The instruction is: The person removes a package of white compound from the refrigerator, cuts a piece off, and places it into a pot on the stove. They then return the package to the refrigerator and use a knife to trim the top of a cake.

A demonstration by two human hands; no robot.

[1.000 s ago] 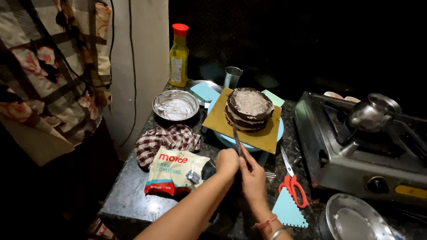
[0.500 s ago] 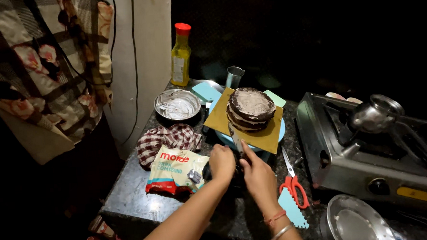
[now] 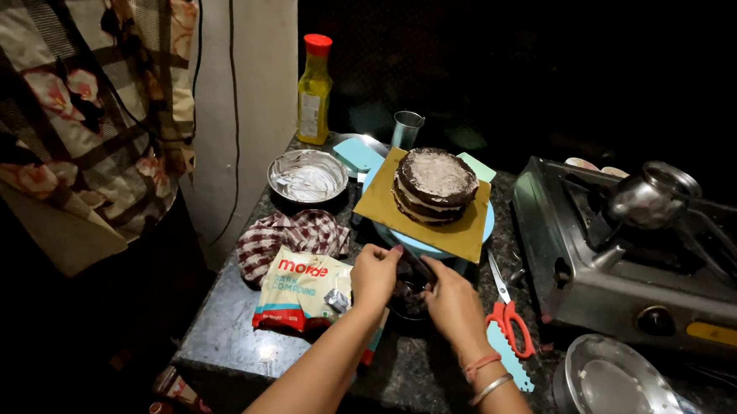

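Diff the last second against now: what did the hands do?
Both hands drew back from the cake's edge to a dark bowl in front of the turntable. The left hand now sits on its rim; the right hand holds a thin tool there, earlier pointed up at the cake. Cake, packet, scissors and stove stayed put.

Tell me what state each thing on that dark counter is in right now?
Round layered chocolate cake: stacked, white cream on top, sides bare.
Shallow steel bowl: smeared with white cream.
Yellow bottle with red cap: upright, capped.
Red-handled scissors: lying closed.
Small dark bowl: between both hands.
Left hand: at the bowl's rim.
Right hand: beside the bowl.
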